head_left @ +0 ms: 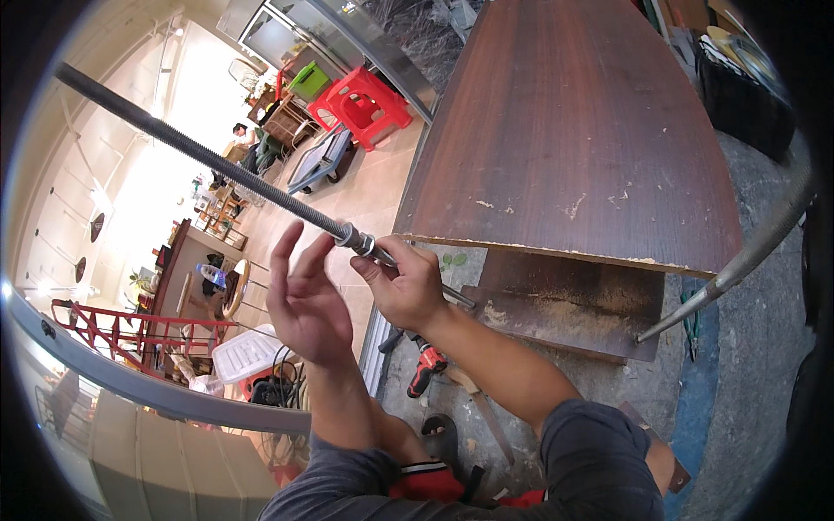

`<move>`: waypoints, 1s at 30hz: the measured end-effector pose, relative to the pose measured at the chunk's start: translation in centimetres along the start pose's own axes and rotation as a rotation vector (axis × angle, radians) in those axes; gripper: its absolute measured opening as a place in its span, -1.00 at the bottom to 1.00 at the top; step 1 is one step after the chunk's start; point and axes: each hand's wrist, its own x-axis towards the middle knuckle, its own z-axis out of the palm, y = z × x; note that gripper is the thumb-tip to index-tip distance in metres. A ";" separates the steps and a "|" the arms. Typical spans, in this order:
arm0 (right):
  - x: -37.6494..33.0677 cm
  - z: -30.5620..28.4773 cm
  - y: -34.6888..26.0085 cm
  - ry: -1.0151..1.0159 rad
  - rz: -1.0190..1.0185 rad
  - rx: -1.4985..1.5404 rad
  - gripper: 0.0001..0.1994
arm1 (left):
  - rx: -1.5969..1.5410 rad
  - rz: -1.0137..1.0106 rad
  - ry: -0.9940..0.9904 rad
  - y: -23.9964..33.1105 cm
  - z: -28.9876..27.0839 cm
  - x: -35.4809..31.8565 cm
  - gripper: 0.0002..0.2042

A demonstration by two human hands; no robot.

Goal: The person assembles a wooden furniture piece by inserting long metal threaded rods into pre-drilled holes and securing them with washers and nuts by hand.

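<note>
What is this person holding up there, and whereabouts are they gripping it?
The right hand grips a long dark threaded rod near its lower end, just below the metal nuts. The left hand is open beside it, holding nothing.

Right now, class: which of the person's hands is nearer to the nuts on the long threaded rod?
Right. The right hand grips the threaded rod just below the nuts, thumb reaching up beside them. The left hand is open, fingers spread, a little to their left, off the rod.

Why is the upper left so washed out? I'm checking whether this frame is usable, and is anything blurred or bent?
Head view: bright light overexposes the room at upper left; the left hand looks slightly motion-blurred; the right hand and threaded rod stay sharp; fisheye bends the brown board edges; black vignette rings the rim.
</note>
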 end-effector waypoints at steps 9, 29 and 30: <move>-0.1 -0.6 0.0 0.015 -0.046 -0.052 -0.78 | -0.003 -0.026 -0.051 -0.6 0.5 -0.1 -0.47; 0.5 1.0 0.7 0.107 0.033 0.088 -0.67 | -0.019 -0.027 -0.152 -0.2 -0.4 -0.1 -0.44; 0.2 0.8 0.2 0.058 0.024 0.046 -0.67 | -0.018 -0.001 -0.110 -0.3 -1.8 -0.2 -0.44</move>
